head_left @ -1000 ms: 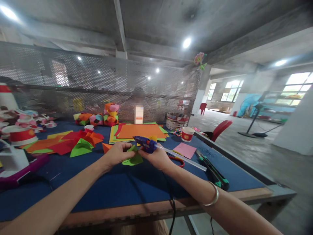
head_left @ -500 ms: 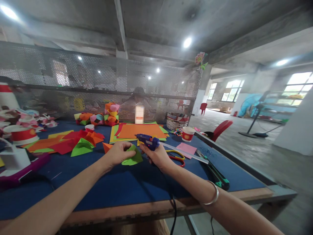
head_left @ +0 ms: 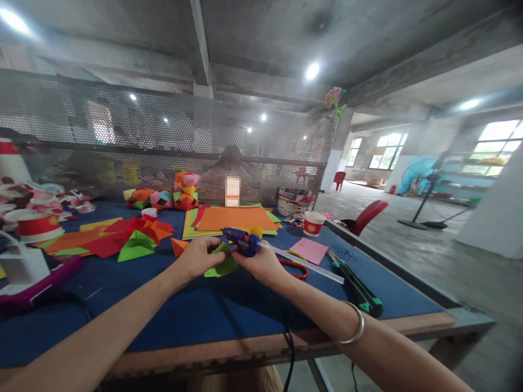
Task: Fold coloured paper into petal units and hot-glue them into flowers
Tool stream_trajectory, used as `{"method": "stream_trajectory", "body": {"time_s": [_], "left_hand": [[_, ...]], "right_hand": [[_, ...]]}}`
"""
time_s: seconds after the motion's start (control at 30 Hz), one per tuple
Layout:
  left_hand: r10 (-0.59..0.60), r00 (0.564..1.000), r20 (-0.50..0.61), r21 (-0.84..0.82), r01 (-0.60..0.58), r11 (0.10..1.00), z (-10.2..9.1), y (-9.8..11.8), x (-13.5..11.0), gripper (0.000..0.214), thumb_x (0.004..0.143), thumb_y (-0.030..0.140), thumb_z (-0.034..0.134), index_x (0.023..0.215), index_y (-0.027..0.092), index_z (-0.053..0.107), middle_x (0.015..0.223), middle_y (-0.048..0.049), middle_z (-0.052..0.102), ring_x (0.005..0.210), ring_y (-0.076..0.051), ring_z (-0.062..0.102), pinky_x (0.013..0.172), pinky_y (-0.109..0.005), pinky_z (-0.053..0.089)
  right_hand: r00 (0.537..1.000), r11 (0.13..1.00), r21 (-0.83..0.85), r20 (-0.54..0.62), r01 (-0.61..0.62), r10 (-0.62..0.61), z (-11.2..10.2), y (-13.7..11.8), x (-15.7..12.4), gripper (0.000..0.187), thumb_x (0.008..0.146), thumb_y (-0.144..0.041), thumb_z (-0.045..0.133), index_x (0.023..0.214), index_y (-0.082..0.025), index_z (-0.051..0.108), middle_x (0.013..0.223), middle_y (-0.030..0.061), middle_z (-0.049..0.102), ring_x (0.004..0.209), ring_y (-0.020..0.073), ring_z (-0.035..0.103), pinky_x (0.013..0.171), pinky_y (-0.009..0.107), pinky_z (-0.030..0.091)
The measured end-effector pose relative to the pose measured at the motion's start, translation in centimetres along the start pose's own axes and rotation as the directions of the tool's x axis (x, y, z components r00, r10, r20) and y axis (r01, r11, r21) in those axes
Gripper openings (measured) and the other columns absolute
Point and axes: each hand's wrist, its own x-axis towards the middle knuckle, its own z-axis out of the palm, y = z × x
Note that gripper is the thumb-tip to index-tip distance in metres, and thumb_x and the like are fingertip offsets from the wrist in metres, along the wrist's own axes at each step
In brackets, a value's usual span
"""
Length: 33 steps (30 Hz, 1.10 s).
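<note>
Between thumb and fingers, my left hand (head_left: 201, 257) pinches a folded piece of green paper (head_left: 223, 265) above the blue table. My right hand (head_left: 260, 263) is wrapped round a blue hot glue gun (head_left: 244, 240), its nozzle pointing left, above the green paper. A clear glue stick (head_left: 304, 261) sticks out of the gun's back end. The thumb of my right hand is close to the paper's right edge; whether it touches, I cannot tell. Behind the right wrist lie scissors (head_left: 297, 269) with red and yellow handles, partly covered. An orange folded paper (head_left: 178, 247) rests just beyond my left hand.
Stacked coloured sheets (head_left: 237, 219) lie ahead, with loose folded papers (head_left: 107, 241) at the left. On the right are a pink paper square (head_left: 308, 253), a green-and-black utility knife (head_left: 359, 288), a paper cup (head_left: 314, 224) and a woven basket (head_left: 296, 201). A purple power strip (head_left: 44, 286) sits left.
The glue gun and my right hand have shifted slightly left and down, nearer the green paper, covering more of the scissors. My left hand has barely moved.
</note>
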Motion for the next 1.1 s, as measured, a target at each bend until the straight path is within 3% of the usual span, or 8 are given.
{"method": "stream_trajectory", "body": {"time_s": [0.2,0.33,0.53,0.63,0.77,0.87,1.0,1.1], "left_hand": [[-0.026,0.998,-0.063,-0.007,0.026,1.000,-0.1,0.4,0.0,0.023,0.055,0.038,0.068,0.063,0.017,0.069,0.055,0.0028,0.057,0.055,-0.014,0.049,0.054,-0.025,0.033],[-0.071,0.987,-0.142,0.014,0.074,0.997,-0.8,0.7,0.0,0.023,0.051,0.040,0.069,0.057,0.018,0.068,0.054,0.0019,0.060,0.055,-0.014,0.049,0.054,-0.025,0.033],[-0.164,0.972,-0.166,0.028,0.171,0.985,-1.4,-0.1,0.6,0.021,0.050,0.035,0.074,0.056,0.016,0.069,0.052,0.0021,0.060,0.052,-0.013,0.049,0.051,-0.024,0.033],[-0.253,0.960,-0.122,-0.151,0.234,0.960,-1.0,0.1,1.6,0.025,0.048,0.031,0.084,0.063,0.015,0.070,0.061,-0.0013,0.067,0.059,-0.014,0.059,0.057,-0.025,0.045],[-0.220,0.968,-0.121,-0.398,0.156,0.904,-0.5,0.6,3.0,0.036,0.048,0.026,0.093,0.074,0.016,0.070,0.097,-0.0102,0.077,0.085,-0.018,0.069,0.077,-0.028,0.056],[-0.229,0.950,-0.213,-0.302,0.159,0.940,-1.2,0.5,3.3,0.043,0.047,0.027,0.094,0.082,0.016,0.072,0.111,-0.0142,0.075,0.099,-0.024,0.069,0.077,-0.031,0.057],[-0.031,0.962,-0.272,0.024,0.039,0.999,-4.3,1.0,2.7,0.030,0.063,0.035,0.083,0.085,0.016,0.076,0.095,-0.0095,0.077,0.096,-0.026,0.071,0.086,-0.037,0.056],[0.087,0.942,-0.323,0.233,-0.010,0.972,-7.2,2.0,2.0,0.020,0.068,0.024,0.073,0.086,0.017,0.077,0.095,-0.0086,0.079,0.095,-0.026,0.071,0.090,-0.038,0.054]], "right_hand": [[0.999,0.999,0.021,-0.047,-0.026,0.027,-0.2,0.1,0.3,0.016,0.077,-0.036,0.066,0.070,-0.021,0.067,0.059,-0.0008,0.062,0.061,0.0160,0.059,0.056,0.025,0.046],[0.982,0.977,0.178,-0.128,-0.116,0.140,-0.8,0.4,1.0,0.038,0.082,-0.057,0.062,0.075,-0.020,0.067,0.059,0.0000,0.061,0.048,0.0130,0.051,0.048,0.026,0.042],[0.950,0.890,0.440,-0.211,-0.120,0.232,-2.0,-0.4,1.8,0.053,0.069,-0.065,0.073,0.087,-0.015,0.069,0.079,0.0063,0.070,0.061,0.0137,0.059,0.048,0.023,0.046],[0.949,0.853,0.505,-0.182,-0.134,0.257,-2.4,-0.7,1.9,0.055,0.067,-0.066,0.075,0.087,-0.015,0.067,0.077,0.0052,0.070,0.056,0.0111,0.057,0.047,0.022,0.045],[0.946,0.839,0.530,-0.191,-0.124,0.260,-2.7,-0.8,2.0,0.053,0.067,-0.066,0.075,0.082,-0.016,0.066,0.074,0.0041,0.069,0.054,0.0105,0.056,0.045,0.022,0.044],[0.951,0.845,0.518,-0.174,-0.132,0.254,-2.6,-0.8,1.9,0.054,0.065,-0.067,0.076,0.078,-0.016,0.065,0.072,0.0032,0.066,0.053,0.0099,0.055,0.044,0.021,0.044],[0.961,0.855,0.493,-0.116,-0.162,0.249,-2.3,-0.8,1.7,0.055,0.066,-0.067,0.076,0.082,-0.016,0.066,0.072,0.0024,0.065,0.052,0.0098,0.055,0.043,0.021,0.044],[0.968,0.867,0.470,-0.088,-0.167,0.235,-2.1,-0.6,1.6,0.053,0.067,-0.066,0.074,0.083,-0.016,0.066,0.073,0.0025,0.066,0.052,0.0098,0.055,0.043,0.021,0.044]]}}
